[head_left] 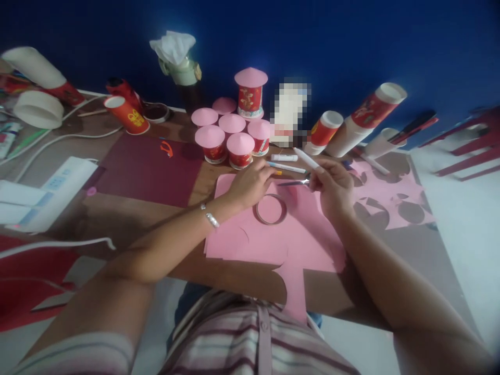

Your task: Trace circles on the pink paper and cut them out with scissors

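White tissue [172, 48] tops a pale green container [185, 74].

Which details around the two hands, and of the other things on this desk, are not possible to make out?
In the head view:
- Lower end of the white stick: hidden by the right hand.
- What the left hand may grip: its own fingers hide this.
- What stands under the rear pink cone: mostly hidden by nearer cones.
- Pale upright object: covered by mosaic squares.
- Printing on the white box: blurred.
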A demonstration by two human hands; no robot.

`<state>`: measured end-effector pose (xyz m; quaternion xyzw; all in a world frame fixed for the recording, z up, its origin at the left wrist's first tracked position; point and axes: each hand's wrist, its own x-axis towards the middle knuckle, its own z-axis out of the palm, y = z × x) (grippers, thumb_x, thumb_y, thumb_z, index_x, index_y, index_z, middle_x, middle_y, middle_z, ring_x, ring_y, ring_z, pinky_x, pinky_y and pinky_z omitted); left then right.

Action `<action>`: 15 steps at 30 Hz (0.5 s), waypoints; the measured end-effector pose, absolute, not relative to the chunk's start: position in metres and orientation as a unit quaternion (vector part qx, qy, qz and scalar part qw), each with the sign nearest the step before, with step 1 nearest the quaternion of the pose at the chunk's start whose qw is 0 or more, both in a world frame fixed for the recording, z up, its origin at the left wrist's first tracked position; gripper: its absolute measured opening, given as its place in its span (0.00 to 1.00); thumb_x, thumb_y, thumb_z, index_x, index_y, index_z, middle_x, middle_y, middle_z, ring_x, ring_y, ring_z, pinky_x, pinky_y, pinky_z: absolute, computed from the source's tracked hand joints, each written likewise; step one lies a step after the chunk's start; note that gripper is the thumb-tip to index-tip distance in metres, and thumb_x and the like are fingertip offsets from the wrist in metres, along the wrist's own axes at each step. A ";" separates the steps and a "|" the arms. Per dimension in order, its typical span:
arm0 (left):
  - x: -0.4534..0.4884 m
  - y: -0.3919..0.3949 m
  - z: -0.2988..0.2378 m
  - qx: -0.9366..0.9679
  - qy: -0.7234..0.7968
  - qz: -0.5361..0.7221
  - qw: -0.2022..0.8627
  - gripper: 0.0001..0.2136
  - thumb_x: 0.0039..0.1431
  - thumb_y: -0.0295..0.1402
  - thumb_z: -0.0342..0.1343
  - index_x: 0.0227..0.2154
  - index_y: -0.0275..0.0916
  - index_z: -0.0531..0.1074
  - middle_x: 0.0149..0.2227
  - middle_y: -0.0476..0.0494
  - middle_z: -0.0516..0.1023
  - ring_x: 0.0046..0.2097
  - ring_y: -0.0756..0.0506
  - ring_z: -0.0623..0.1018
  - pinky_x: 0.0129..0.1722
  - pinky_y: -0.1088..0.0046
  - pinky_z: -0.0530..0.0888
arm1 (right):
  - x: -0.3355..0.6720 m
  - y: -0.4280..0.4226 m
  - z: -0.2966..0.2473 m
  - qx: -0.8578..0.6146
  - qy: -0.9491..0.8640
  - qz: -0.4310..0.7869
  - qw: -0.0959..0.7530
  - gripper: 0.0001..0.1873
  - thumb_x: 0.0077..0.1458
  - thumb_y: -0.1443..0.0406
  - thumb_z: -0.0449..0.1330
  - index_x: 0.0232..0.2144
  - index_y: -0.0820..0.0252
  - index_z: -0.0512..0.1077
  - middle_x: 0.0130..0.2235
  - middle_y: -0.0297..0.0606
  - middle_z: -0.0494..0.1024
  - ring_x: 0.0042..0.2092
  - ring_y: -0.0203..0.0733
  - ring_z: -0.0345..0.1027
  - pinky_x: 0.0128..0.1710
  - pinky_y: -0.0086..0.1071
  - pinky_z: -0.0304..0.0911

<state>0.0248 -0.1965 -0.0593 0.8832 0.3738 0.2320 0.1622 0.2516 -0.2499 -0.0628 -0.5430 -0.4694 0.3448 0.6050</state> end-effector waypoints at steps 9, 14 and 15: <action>0.052 -0.170 -0.069 0.881 0.426 0.147 0.144 0.09 0.71 0.29 0.54 0.41 0.34 0.79 0.48 0.36 0.79 0.48 0.41 0.79 0.44 0.65 0.74 | 0.263 -0.249 -0.070 -0.603 -0.478 0.304 0.562 0.12 0.52 0.56 0.66 0.33 0.57 0.74 0.20 0.27 0.70 0.22 0.33 0.61 0.23 0.29 0.59; 0.040 -0.166 -0.072 0.879 0.414 0.170 0.165 0.06 0.70 0.29 0.54 0.42 0.34 0.76 0.45 0.38 0.80 0.46 0.43 0.79 0.46 0.66 0.74 | 0.265 -0.247 -0.071 -0.606 -0.471 0.316 0.557 0.11 0.50 0.56 0.65 0.29 0.57 0.72 0.19 0.26 0.69 0.22 0.33 0.60 0.24 0.29 0.57; 0.039 -0.166 -0.073 0.881 0.408 0.171 0.165 0.05 0.69 0.29 0.56 0.44 0.35 0.75 0.46 0.38 0.80 0.46 0.43 0.79 0.46 0.66 0.74 | 0.265 -0.247 -0.072 -0.610 -0.470 0.316 0.554 0.11 0.50 0.56 0.65 0.29 0.57 0.72 0.19 0.26 0.69 0.22 0.33 0.60 0.24 0.29 0.57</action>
